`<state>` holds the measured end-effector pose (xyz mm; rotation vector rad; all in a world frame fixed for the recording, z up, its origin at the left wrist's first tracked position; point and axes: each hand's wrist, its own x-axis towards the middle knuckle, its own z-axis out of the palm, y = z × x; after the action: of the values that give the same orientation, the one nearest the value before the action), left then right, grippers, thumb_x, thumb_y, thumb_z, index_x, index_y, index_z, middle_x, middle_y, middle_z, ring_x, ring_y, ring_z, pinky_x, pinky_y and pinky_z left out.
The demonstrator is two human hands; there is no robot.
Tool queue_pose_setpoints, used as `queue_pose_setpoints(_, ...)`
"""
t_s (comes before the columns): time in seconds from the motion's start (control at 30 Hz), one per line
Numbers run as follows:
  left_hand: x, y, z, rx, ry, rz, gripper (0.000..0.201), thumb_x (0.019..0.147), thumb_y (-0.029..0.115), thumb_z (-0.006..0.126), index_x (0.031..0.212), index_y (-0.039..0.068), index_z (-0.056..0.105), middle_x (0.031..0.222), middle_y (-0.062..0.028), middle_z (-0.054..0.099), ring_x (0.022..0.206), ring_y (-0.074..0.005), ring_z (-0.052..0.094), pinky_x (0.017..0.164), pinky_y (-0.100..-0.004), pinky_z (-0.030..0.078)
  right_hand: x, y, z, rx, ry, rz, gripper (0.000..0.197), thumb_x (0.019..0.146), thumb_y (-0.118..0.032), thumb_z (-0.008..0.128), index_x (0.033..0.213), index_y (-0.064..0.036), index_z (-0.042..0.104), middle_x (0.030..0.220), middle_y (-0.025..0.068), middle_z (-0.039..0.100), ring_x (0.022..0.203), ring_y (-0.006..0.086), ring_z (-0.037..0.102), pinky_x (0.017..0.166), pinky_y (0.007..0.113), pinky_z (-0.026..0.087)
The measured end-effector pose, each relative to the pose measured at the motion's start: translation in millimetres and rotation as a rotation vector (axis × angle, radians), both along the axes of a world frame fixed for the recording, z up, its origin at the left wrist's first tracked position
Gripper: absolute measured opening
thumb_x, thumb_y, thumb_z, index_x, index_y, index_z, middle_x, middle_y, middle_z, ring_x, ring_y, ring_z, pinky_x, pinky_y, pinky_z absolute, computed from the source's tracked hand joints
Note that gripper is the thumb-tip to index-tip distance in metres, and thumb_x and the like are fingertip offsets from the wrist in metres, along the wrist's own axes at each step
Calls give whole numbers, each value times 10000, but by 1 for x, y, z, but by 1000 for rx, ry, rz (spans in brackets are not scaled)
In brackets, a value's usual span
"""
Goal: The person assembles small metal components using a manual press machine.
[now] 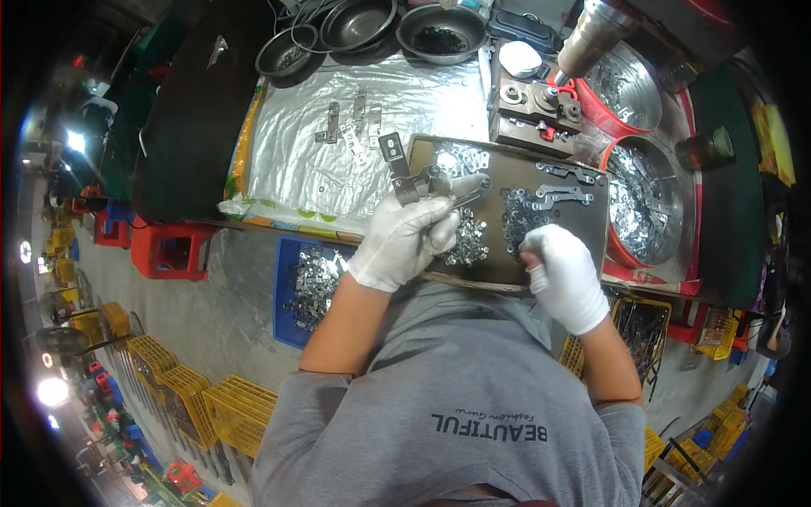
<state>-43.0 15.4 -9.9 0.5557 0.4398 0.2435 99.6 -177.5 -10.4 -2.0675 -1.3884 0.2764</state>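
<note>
Pinching jointed metal bracket between fingers of gloved left hand, above left side of dark tray. Holding gloved right hand, with fingers bent, beside small dark rings; cannot tell if pinching any. Heaped by left hand: silver pieces. Toward tray's far right corner: metal arms.

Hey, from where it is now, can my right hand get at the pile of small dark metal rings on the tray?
Probably yes: your right hand is just beside the small dark metal rings on the tray, and nothing visible seems to block it.
</note>
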Motion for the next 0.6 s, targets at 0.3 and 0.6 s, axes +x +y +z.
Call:
queue_pose_setpoints(0.3,6,-8,-2,-4,-2,15,119,937,2,497,1041,38,541,1310,-289,566,560,-75,419,513,-224,367,15,5,1,61,329,-154,118,884,-10,634,998,1,665,852,108,682,756,169,657,695,292,516)
queue_pose_setpoints(0.6,12,-21,2,-6,35,-105,303,923,23,543,1202,-88,585,741,-9,541,585,-71,469,530,-196,365,3,16,3,233,598,-359,87,878,-38,696,962,-20,684,843,39,661,717,79,581,687,253,492)
